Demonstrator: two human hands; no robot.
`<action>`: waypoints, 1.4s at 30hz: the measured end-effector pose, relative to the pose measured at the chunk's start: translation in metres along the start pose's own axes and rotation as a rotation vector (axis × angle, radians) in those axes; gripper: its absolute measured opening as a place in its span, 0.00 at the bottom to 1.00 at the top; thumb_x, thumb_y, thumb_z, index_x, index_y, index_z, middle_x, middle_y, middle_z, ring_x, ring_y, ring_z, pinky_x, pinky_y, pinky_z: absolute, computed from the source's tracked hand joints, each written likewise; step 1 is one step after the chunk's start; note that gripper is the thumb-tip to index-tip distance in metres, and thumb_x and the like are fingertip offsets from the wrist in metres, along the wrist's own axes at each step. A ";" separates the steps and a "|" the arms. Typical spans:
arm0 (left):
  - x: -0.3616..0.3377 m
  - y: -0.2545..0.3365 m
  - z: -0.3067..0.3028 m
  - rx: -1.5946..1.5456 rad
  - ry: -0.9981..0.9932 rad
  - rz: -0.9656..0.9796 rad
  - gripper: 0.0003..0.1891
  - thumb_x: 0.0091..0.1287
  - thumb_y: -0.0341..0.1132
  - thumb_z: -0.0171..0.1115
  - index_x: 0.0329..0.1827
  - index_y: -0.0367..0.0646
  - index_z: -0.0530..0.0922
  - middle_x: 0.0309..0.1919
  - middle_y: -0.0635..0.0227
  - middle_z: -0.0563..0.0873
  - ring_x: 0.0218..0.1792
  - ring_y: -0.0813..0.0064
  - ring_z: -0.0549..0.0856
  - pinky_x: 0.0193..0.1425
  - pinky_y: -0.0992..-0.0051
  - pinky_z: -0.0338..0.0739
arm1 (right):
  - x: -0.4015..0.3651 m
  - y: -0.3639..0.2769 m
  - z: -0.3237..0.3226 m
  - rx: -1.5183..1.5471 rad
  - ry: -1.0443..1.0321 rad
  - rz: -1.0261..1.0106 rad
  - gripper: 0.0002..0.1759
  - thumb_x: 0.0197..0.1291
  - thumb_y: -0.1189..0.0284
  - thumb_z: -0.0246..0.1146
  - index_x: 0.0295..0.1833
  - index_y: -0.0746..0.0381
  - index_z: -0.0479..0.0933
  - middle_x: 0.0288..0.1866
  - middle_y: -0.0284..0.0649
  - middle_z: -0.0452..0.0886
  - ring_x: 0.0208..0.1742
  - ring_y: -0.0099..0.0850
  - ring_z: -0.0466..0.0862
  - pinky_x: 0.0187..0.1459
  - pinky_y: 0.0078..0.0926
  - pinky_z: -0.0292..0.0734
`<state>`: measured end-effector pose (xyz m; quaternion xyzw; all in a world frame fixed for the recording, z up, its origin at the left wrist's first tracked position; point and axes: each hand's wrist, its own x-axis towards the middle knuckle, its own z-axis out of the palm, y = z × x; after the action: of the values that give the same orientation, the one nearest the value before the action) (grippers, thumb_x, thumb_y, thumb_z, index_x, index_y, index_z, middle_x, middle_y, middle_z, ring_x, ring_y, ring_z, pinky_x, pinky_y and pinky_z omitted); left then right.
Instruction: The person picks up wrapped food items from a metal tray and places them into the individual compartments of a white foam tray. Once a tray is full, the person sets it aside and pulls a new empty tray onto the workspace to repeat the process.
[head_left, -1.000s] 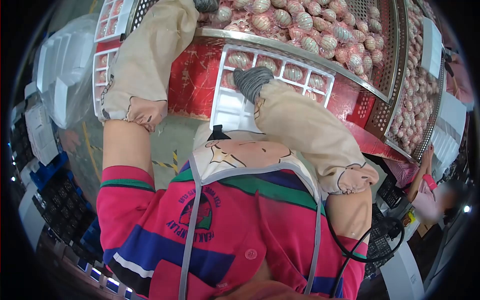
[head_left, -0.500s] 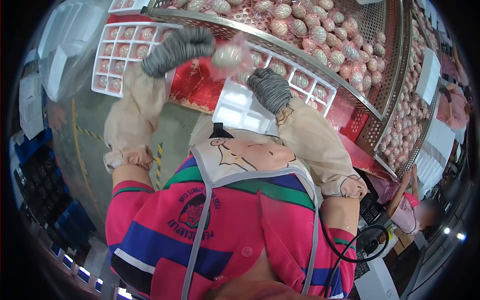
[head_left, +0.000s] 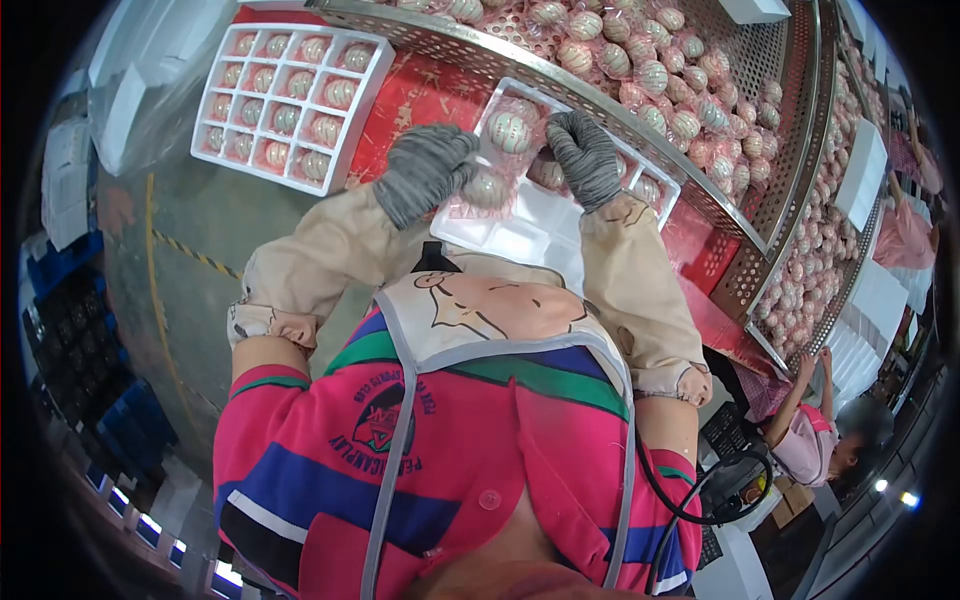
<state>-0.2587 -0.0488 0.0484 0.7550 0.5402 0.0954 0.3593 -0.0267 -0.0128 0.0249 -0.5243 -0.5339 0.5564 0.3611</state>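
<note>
Both my hands wear grey knit gloves and beige sleeve covers. My left hand [head_left: 425, 170] grips a round striped ball in a clear pink wrapper [head_left: 487, 190]. My right hand [head_left: 585, 155] pinches the wrapper of a second such ball [head_left: 510, 130]. The two hands meet above a white compartment tray [head_left: 535, 230], which is partly filled with the same balls along its far side. The tray rests on a red surface [head_left: 420, 95] below a metal trough.
A perforated steel trough [head_left: 760, 150] heaped with wrapped balls [head_left: 650, 75] curves across the top and right. A full white tray [head_left: 290, 100] lies at the left. Another person [head_left: 810, 440] works at the lower right. Stacked white trays [head_left: 865, 150] stand on the trough.
My left hand carried a wrapped ball down from the trough and across to the tray. My right hand rose off the tray to meet it, now with a ball.
</note>
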 end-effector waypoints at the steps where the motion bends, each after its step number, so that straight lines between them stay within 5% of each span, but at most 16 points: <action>1: 0.001 -0.004 0.004 0.158 0.440 0.221 0.15 0.57 0.38 0.68 0.46 0.44 0.79 0.38 0.62 0.83 0.45 0.64 0.82 0.54 0.66 0.74 | 0.004 0.005 -0.006 0.003 0.008 -0.009 0.08 0.61 0.71 0.58 0.37 0.66 0.75 0.26 0.39 0.77 0.26 0.31 0.79 0.32 0.28 0.78; 3: 0.010 -0.017 0.001 0.121 0.405 0.168 0.22 0.53 0.40 0.68 0.53 0.51 0.78 0.47 0.59 0.82 0.52 0.57 0.79 0.56 0.63 0.73 | 0.009 0.025 -0.020 0.181 -0.251 0.318 0.09 0.64 0.72 0.57 0.43 0.67 0.75 0.33 0.36 0.79 0.28 0.26 0.79 0.32 0.25 0.78; 5: 0.030 -0.031 0.004 -0.009 0.243 0.300 0.27 0.52 0.40 0.69 0.57 0.52 0.76 0.56 0.58 0.77 0.59 0.56 0.73 0.64 0.62 0.68 | 0.007 0.012 -0.019 0.243 -0.277 0.456 0.12 0.64 0.68 0.57 0.41 0.67 0.75 0.31 0.36 0.79 0.27 0.27 0.79 0.31 0.27 0.77; 7: 0.042 -0.038 0.012 -0.115 0.071 0.199 0.29 0.52 0.41 0.69 0.60 0.53 0.74 0.61 0.58 0.73 0.63 0.56 0.68 0.67 0.61 0.63 | 0.014 0.006 -0.014 -0.258 -0.381 0.347 0.10 0.60 0.69 0.58 0.34 0.67 0.76 0.28 0.43 0.80 0.30 0.35 0.82 0.33 0.34 0.79; 8: 0.045 -0.041 0.016 -0.127 0.087 0.214 0.28 0.53 0.40 0.69 0.59 0.53 0.75 0.60 0.58 0.73 0.63 0.56 0.69 0.67 0.62 0.64 | 0.020 0.025 -0.013 -0.817 -0.355 -0.166 0.11 0.59 0.66 0.59 0.37 0.64 0.77 0.26 0.47 0.79 0.31 0.43 0.82 0.34 0.42 0.76; 11: 0.043 -0.034 0.020 -0.170 0.073 0.190 0.26 0.53 0.37 0.70 0.58 0.49 0.76 0.59 0.57 0.73 0.62 0.57 0.71 0.65 0.64 0.66 | 0.013 0.010 -0.006 -1.078 -0.255 -0.155 0.11 0.56 0.66 0.60 0.40 0.62 0.76 0.30 0.50 0.80 0.36 0.48 0.81 0.35 0.45 0.75; 12: 0.038 -0.031 0.021 -0.197 0.059 0.135 0.25 0.53 0.36 0.71 0.57 0.46 0.76 0.59 0.55 0.73 0.62 0.58 0.72 0.65 0.65 0.67 | -0.001 -0.008 0.002 -1.179 -0.019 -0.195 0.14 0.56 0.62 0.61 0.42 0.61 0.75 0.33 0.48 0.80 0.37 0.46 0.81 0.35 0.45 0.75; 17: 0.024 -0.018 0.039 -0.196 0.215 0.078 0.19 0.53 0.33 0.70 0.49 0.42 0.80 0.55 0.54 0.75 0.55 0.58 0.77 0.59 0.68 0.73 | -0.021 -0.001 0.019 -1.087 -0.262 -0.099 0.17 0.58 0.60 0.58 0.44 0.63 0.72 0.39 0.48 0.81 0.40 0.42 0.83 0.36 0.44 0.76; 25: 0.029 -0.009 0.040 -0.175 0.241 -0.041 0.16 0.52 0.32 0.70 0.45 0.40 0.81 0.47 0.56 0.79 0.48 0.60 0.80 0.52 0.70 0.76 | -0.007 0.010 0.025 -1.142 -0.311 -0.258 0.09 0.61 0.68 0.54 0.35 0.62 0.72 0.21 0.45 0.79 0.23 0.42 0.82 0.22 0.43 0.72; 29: 0.029 -0.009 0.038 -0.154 0.227 -0.051 0.15 0.53 0.33 0.70 0.43 0.41 0.81 0.45 0.59 0.79 0.46 0.61 0.81 0.51 0.70 0.76 | -0.001 0.016 0.024 -1.187 -0.423 -0.194 0.08 0.60 0.70 0.53 0.37 0.64 0.73 0.22 0.46 0.79 0.24 0.43 0.82 0.22 0.43 0.73; 37: 0.031 -0.022 0.048 -0.099 0.221 -0.030 0.15 0.55 0.37 0.69 0.44 0.42 0.82 0.45 0.59 0.80 0.45 0.62 0.81 0.51 0.70 0.76 | -0.005 0.011 0.038 -1.220 -0.294 -0.204 0.09 0.60 0.71 0.52 0.39 0.64 0.74 0.28 0.49 0.82 0.29 0.44 0.84 0.25 0.43 0.75; 42: 0.037 -0.023 0.044 -0.016 0.141 -0.044 0.14 0.56 0.36 0.67 0.45 0.43 0.82 0.44 0.60 0.81 0.44 0.62 0.82 0.52 0.70 0.75 | 0.007 0.024 0.038 -1.342 -0.462 -0.086 0.12 0.61 0.68 0.53 0.42 0.63 0.77 0.31 0.50 0.82 0.34 0.43 0.85 0.31 0.43 0.78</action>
<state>-0.2379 -0.0318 -0.0071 0.7314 0.5799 0.1449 0.3283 -0.0613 -0.0179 -0.0044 -0.4807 -0.8445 0.1896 -0.1407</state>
